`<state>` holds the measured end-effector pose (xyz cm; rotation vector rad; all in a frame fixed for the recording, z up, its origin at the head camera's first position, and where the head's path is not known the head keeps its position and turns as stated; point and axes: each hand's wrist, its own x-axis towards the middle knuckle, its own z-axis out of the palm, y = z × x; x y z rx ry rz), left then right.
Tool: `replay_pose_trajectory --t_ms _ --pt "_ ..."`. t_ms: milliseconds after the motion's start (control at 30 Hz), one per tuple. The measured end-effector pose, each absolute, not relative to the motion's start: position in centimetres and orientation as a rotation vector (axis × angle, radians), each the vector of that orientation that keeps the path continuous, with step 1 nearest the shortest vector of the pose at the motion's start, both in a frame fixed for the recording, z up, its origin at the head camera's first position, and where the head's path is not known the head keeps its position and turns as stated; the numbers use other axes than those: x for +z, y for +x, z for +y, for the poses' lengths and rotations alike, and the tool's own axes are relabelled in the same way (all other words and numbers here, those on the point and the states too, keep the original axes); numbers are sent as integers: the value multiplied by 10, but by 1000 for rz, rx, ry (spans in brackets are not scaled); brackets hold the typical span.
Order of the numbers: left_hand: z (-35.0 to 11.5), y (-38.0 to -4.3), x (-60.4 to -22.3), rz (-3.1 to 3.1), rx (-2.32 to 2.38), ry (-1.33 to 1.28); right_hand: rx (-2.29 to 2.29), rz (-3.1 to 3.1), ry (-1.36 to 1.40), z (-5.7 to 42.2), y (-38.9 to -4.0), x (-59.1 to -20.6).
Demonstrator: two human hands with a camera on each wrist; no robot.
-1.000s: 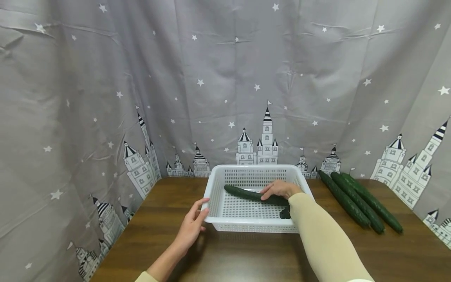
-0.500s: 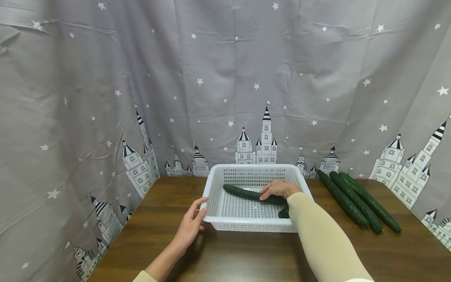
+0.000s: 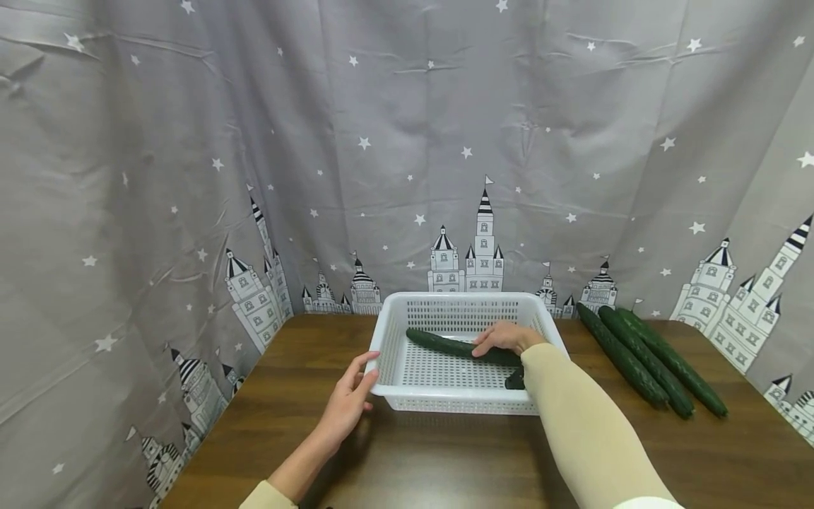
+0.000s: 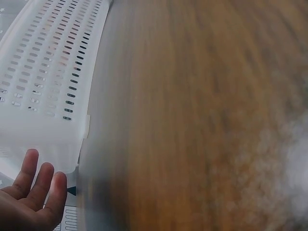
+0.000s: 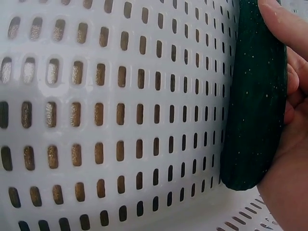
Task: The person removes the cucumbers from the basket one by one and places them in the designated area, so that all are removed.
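Observation:
A white slotted plastic basket stands on the wooden table. My left hand touches its left rim near the front corner with thumb and fingertips. In the left wrist view, fingers extend loosely beside the basket wall. Inside the basket, my right hand grips a dark green cucumber from above. The right wrist view shows that cucumber between thumb and fingers, above the slotted floor. A second dark green piece, probably another cucumber's end, shows beside the right sleeve, which hides the rest.
Three more cucumbers lie side by side on the table to the right of the basket, the middle cucumber among them. A grey curtain with white stars and castles hangs behind the table and along its left side.

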<state>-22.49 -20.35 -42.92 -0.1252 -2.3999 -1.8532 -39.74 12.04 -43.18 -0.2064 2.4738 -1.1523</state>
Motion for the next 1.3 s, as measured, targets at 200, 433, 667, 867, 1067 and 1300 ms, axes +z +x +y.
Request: replay_pose_trajectory --t_ms 200,433,667,867,1067,1300 --pt "-210 -238 -448 -2420 -1813 -125 -1156 2454 -222 119 -398 -427" --pt "-211 -242 -455 -2397 -1861 -138 -1159 2454 -231 120 -398 -426" --pt "-211 -240 -454 -2388 -1869 -140 -1187 2457 -247 121 -401 -426" --pt "-211 -242 -456 -2396 -1860 -137 -1175 2508 -281 119 -401 -422" --pt "-209 -242 -455 -2414 -1836 -113 -1150 2541 -321 122 -405 -417" --pt "-203 -225 -432 -2399 -1851 -129 -1124 2536 -375 128 -405 -404"
